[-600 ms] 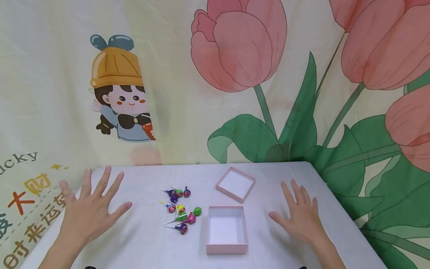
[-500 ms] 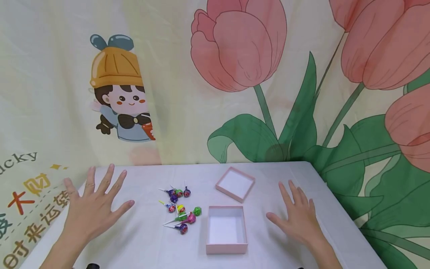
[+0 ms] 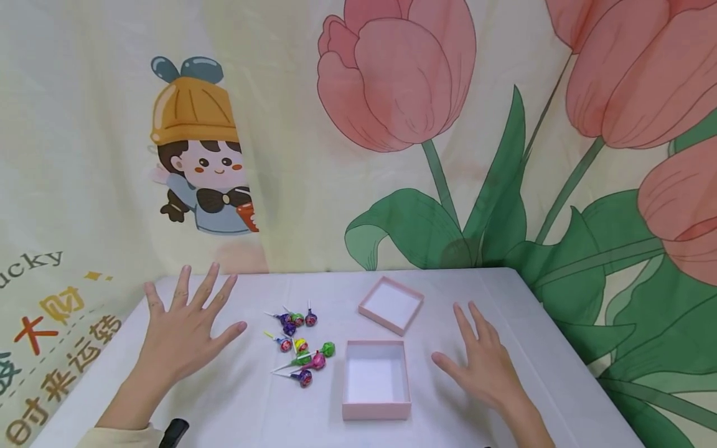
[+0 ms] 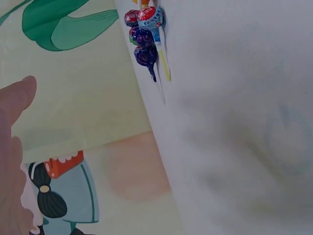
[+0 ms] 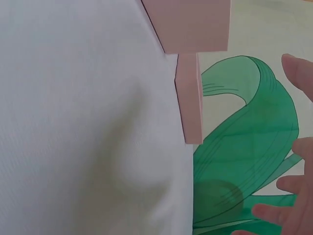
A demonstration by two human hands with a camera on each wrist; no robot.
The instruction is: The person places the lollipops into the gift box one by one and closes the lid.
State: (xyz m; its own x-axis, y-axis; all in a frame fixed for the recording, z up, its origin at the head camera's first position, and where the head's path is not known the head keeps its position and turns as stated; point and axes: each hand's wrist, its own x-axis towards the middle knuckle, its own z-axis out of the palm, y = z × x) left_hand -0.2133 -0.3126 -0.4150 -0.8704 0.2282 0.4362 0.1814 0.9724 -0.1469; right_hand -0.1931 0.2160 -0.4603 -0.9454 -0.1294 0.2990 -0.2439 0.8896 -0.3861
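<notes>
My left hand (image 3: pixel 182 339) is held over the left side of the table, fingers spread and nothing in it. To its right lies a loose group of lollipops (image 3: pixel 318 360) in purple, green, pink, blue and yellow wrappers. My right hand (image 3: pixel 484 367), also spread and holding nothing, hovers to the right of an open pink box (image 3: pixel 376 410) with a white inside. Behind that box lies its pink lid (image 3: pixel 391 305), inside up and turned at an angle. In the left wrist view several lollipops (image 4: pixel 145 56) show at the top; the right wrist view shows the box (image 5: pixel 195 24) and lid (image 5: pixel 190 98) edge-on.
A white cloth covers the table (image 3: pixel 252 417), whose back edge meets a hanging curtain (image 3: pixel 291 155) printed with tulips and a cartoon figure. A black strap end (image 3: pixel 175 432) shows by the left sleeve (image 3: pixel 120 437).
Both hands have moved inward, the left one to the right and slightly forward, the right one to the left. More of the left sleeve and black strap shows. Lollipops, box and lid have stayed put.
</notes>
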